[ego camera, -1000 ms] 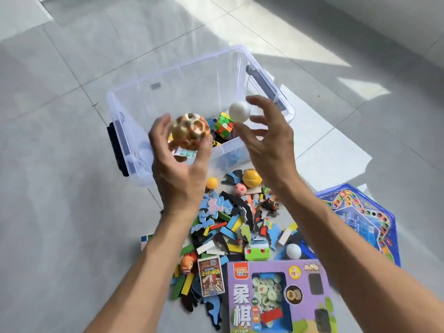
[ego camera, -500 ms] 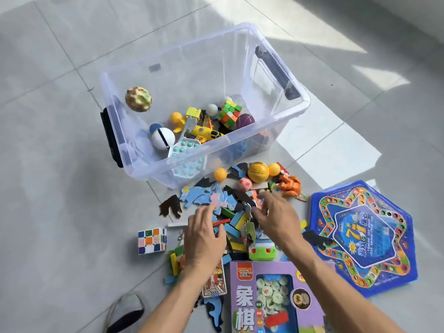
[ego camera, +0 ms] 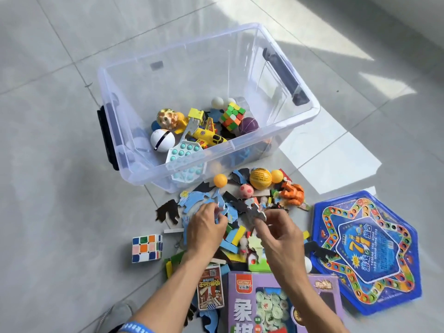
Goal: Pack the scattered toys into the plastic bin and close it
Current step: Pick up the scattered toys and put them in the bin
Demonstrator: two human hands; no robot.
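Clear plastic storage bin (ego camera: pixel 276 140) with dark side handles sits open on the grey tiled floor (ego camera: pixel 60 188), far side of the toy pile, no lid on it. Inside the bin: gold-and-white bumpy ball (ego camera: pixel 167 118), white ball with a black band (ego camera: pixel 162 140), yellow toy truck (ego camera: pixel 204 133), multicoloured puzzle cube (ego camera: pixel 232 115), purple ball (ego camera: pixel 248 126), white ping-pong ball (ego camera: pixel 217 102), teal-dotted pop-bubble pad (ego camera: pixel 185 152) leaning on the near wall.

Loose pile just near of the bin: flat blue and black foam puzzle pieces (ego camera: pixel 192 200), orange ping-pong ball (ego camera: pixel 220 180), yellow ribbed ball (ego camera: pixel 260 178), pink-and-white small ball (ego camera: pixel 246 191), orange toy figure (ego camera: pixel 292 193), coloured wooden blocks (ego camera: pixel 236 235). White-faced puzzle cube (ego camera: pixel 147 248) sits alone to the left of the pile. Blue hexagonal game board (ego camera: pixel 367 251) lies flat at right. Purple chess-set box (ego camera: pixel 276 306) at near edge, small card box (ego camera: pixel 209 288) touching its left side.

My left hand (ego camera: pixel 206 230) is down on the pile, fingers curled over a blue foam piece; can't tell if it's actually gripped. My right hand (ego camera: pixel 278 234) is just right of it, thumb and fingers pinched on a dark foam puzzle piece (ego camera: pixel 254 211) lifted a little off the pile. Hands close together, not touching.
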